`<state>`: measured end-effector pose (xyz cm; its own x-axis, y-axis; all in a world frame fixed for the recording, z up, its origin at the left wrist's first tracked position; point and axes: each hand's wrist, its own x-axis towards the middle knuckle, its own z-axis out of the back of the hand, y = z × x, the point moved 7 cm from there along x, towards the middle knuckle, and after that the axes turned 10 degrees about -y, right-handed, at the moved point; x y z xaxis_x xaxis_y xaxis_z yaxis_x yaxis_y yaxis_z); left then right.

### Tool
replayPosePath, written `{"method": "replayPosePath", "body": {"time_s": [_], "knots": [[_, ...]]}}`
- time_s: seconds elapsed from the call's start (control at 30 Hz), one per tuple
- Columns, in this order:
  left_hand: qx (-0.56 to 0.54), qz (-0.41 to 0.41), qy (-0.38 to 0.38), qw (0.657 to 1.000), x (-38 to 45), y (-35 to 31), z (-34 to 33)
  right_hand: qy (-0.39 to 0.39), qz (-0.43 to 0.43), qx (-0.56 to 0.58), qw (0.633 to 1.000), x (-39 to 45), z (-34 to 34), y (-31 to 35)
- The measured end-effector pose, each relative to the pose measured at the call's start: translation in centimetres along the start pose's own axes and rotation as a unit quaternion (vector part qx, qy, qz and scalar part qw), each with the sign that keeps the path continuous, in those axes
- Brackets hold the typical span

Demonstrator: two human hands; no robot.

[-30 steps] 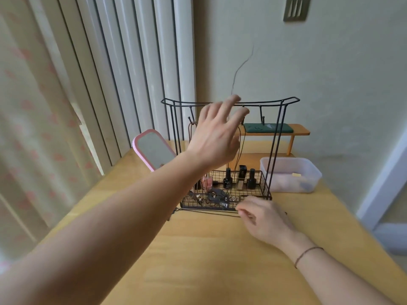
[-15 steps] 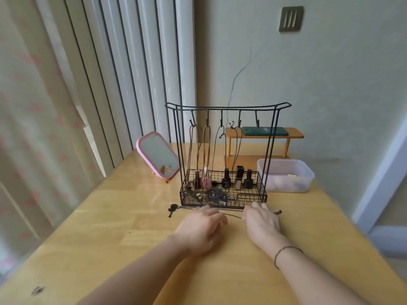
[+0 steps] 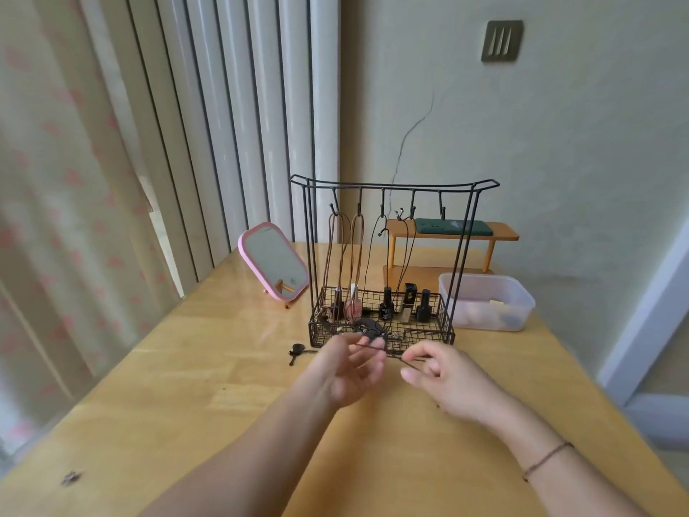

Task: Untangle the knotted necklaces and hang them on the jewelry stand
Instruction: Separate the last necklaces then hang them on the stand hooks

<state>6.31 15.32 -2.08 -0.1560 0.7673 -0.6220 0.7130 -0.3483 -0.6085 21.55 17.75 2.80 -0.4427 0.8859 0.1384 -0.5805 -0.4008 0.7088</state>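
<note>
Hands up just above the wooden table (image 3: 186, 404), in front of the black wire jewelry stand (image 3: 384, 255). Left hand (image 3: 346, 371) and right hand (image 3: 443, 378) sit close together, not touching, w/ a thin dark cord necklace (image 3: 387, 355) strung between them. Left pinches one end btwn thumb and fingertips; right pinches the other end, thumb and forefinger closed on it, remaining fingers curled. Cord's far end trails left across the table to a small dark pendant (image 3: 297, 348) lying flat, just beside the stand's basket. Four necklaces already hang from the stand's hooks: two brownish loops (image 3: 345, 263) at left, two thin dark cords (image 3: 373, 263) further right; rightmost hook bare. Nail polish bottles (image 3: 406, 302) stand upright in the basket, plus some dark bits at the front I can't make out. Pink mirror (image 3: 274, 261) leans left of the stand, clear plastic tub (image 3: 488, 305) to the right, small wooden shelf (image 3: 453, 236) behind w/ a green item on top.
</note>
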Motion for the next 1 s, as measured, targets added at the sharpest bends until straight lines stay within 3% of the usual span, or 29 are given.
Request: {"method": "replayPosePath", "body": {"time_s": [0.1, 0.2, 0.23, 0.3, 0.37, 0.4, 0.5, 0.53, 0.6, 0.67, 0.73, 0.8, 0.87, 0.93, 1.0], "knots": [[-0.051, -0.011, -0.03, 0.998, 0.5, -1.8, 1.2, 0.146, -0.004, -0.046, 0.988, -2.7, 1.8, 0.9], [-0.074, -0.028, -0.057, 0.995, 1.1, -3.0, 2.2, 0.219, 0.047, 0.108, 0.969, -4.7, 5.2, 3.0], [-0.052, -0.034, -0.06, 0.996, 1.2, -3.1, 2.4, 0.232, 0.077, 0.213, 0.946, -4.9, 6.3, 4.2], [0.054, -0.029, -0.052, 0.997, 1.3, -2.4, 2.5, 0.254, 0.137, 0.419, 0.861, -4.9, 8.4, 7.2], [0.226, -0.027, -0.028, 0.973, 0.7, -1.3, 2.1, 0.247, 0.17, 0.53, 0.793, -4.2, 9.5, 9.7], [0.324, -0.039, -0.018, 0.945, 0.0, -1.1, 1.6, 0.216, 0.182, 0.531, 0.799, -3.5, 9.8, 10.9], [0.497, -0.166, 0.002, 0.852, -2.8, -2.1, -1.2, -0.024, 0.204, 0.318, 0.926, -0.7, 11.3, 13.5], [0.488, -0.232, 0.016, 0.841, -3.9, -2.8, -2.5, -0.11, 0.203, 0.225, 0.947, 0.1, 11.9, 14.2], [0.391, -0.299, 0.106, 0.864, -6.6, -3.7, -5.7, -0.206, 0.19, 0.107, 0.954, 1.2, 12.5, 15.3], [0.287, -0.269, 0.237, 0.888, -8.9, -3.8, -8.7, -0.25, 0.172, 0.031, 0.952, 2.4, 12.9, 15.3], [0.303, -0.295, 0.282, 0.861, -10.5, -4.5, -10.9, -0.294, 0.14, -0.046, 0.944, 3.4, 14.1, 14.4], [0.342, -0.365, 0.255, 0.828, -11.2, -5.7, -12.2, -0.323, 0.101, -0.122, 0.933, 4.1, 15.4, 13.2], [0.337, -0.422, 0.195, 0.819, -11.3, -7.7, -13.1, -0.33, 0.064, -0.149, 0.93, 4.6, 16.7, 11.7], [0.353, -0.501, 0.113, 0.782, -11.1, -10.3, -14.0, -0.29, 0.036, -0.072, 0.954, 5.4, 17.3, 10.1], [0.393, -0.585, 0.03, 0.709, -10.9, -12.6, -15.3, -0.196, 0.021, 0.079, 0.977, 6.0, 17.0, 9.0]]}}
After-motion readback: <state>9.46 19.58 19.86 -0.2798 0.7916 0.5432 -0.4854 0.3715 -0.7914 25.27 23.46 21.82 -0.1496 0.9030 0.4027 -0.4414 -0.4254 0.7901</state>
